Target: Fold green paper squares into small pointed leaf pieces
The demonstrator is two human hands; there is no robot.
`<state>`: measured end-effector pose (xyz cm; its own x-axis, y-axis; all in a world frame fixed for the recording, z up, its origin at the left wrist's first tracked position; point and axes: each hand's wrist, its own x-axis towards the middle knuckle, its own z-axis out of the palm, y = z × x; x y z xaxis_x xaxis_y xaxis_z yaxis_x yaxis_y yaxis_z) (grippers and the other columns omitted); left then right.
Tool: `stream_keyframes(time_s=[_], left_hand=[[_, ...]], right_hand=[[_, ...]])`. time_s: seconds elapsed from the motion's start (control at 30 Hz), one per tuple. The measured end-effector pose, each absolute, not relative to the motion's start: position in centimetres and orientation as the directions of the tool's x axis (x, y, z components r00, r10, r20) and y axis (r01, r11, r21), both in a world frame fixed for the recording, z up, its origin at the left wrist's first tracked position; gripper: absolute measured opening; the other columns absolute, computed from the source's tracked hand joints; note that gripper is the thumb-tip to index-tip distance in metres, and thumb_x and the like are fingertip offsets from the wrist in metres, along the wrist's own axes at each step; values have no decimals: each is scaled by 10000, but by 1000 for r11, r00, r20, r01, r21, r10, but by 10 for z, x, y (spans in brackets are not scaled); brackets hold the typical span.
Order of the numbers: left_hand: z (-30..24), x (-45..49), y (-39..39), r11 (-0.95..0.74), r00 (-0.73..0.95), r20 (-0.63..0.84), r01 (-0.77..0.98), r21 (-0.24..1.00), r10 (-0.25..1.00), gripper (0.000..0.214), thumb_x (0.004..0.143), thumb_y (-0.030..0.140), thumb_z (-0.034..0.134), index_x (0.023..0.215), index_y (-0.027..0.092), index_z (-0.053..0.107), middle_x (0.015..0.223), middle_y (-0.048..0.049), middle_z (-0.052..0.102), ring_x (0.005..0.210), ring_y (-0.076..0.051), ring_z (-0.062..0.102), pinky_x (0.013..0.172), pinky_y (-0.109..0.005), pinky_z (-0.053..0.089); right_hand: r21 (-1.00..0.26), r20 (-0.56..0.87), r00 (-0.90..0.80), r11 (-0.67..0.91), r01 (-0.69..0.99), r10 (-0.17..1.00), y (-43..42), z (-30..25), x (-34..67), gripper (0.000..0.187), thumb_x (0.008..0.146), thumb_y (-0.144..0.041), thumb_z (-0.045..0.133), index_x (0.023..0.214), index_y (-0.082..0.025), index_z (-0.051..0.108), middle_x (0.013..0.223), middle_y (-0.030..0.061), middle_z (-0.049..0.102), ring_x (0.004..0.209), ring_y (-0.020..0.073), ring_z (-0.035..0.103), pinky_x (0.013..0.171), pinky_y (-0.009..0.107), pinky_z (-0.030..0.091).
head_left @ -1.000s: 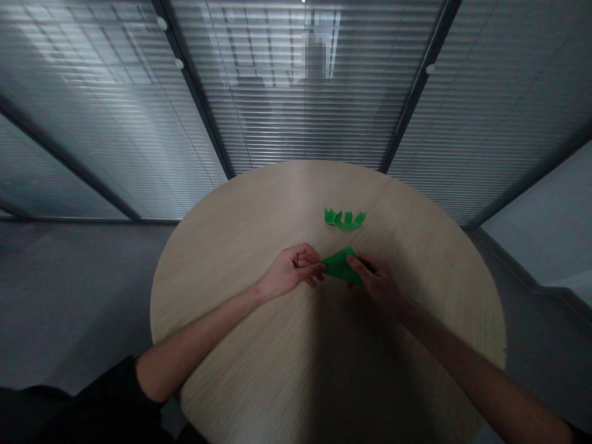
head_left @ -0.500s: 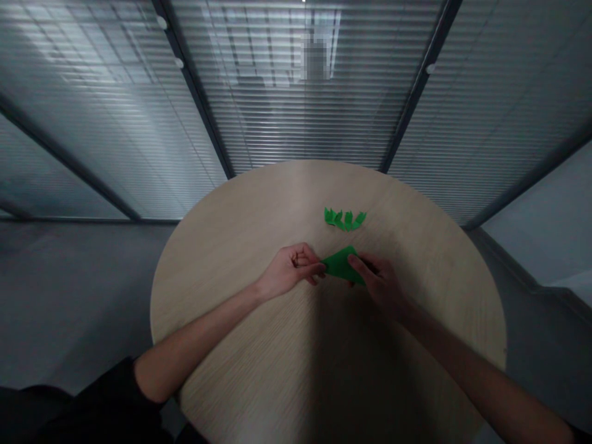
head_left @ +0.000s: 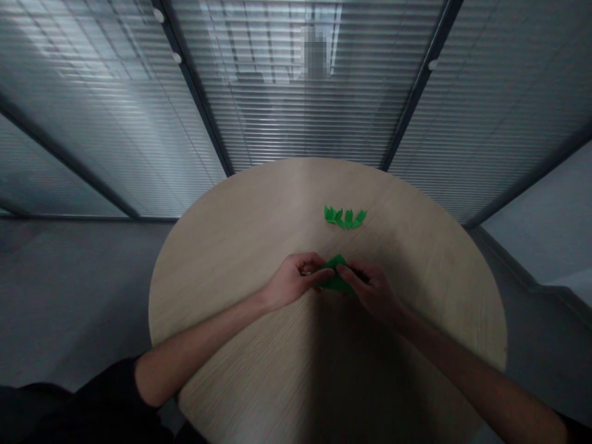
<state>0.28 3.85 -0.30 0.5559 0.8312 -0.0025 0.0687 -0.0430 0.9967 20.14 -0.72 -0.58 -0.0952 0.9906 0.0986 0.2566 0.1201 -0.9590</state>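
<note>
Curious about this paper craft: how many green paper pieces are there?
5 at least: four small pointed pieces in a row on the round wooden table, where overlaps may hide more, and one folded piece held between the left hand and right hand.

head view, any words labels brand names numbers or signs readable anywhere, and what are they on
Nothing can be read. The folded green paper between the left hand and right hand shows no marks, and neither do the small green paper pieces, the round wood-grain table or the slatted blinds. A pixelated patch on the glass is too blurred to read.
</note>
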Motion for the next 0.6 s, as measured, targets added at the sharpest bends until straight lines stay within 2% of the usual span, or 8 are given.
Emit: stream_keyframes(time_s=[0.2, 0.6], left_hand=[[-1, 2, 39, -10, 566, -36, 78, 997, 823, 327, 847, 434, 778, 839, 119, 691, 685, -7, 653, 591, -112, 613, 549, -209, 486], [2, 3, 38, -20, 568, -34, 90, 996, 823, 322, 869, 430, 743, 856, 108, 730, 699, -26, 675, 596, -112, 612, 551, -205, 475]], right_hand=[[-971, 72, -49, 81, 224, 996, -6, -3, 203, 369, 867, -529, 655, 716, -192, 643, 656, -13, 499, 583, 125, 458, 517, 237, 375], [-977, 65, -18, 67, 203, 998, -5, -1, 203, 390, 848, -549, 668, 701, -188, 678, 642, -6, 518, 583, 129, 452, 516, 248, 350]])
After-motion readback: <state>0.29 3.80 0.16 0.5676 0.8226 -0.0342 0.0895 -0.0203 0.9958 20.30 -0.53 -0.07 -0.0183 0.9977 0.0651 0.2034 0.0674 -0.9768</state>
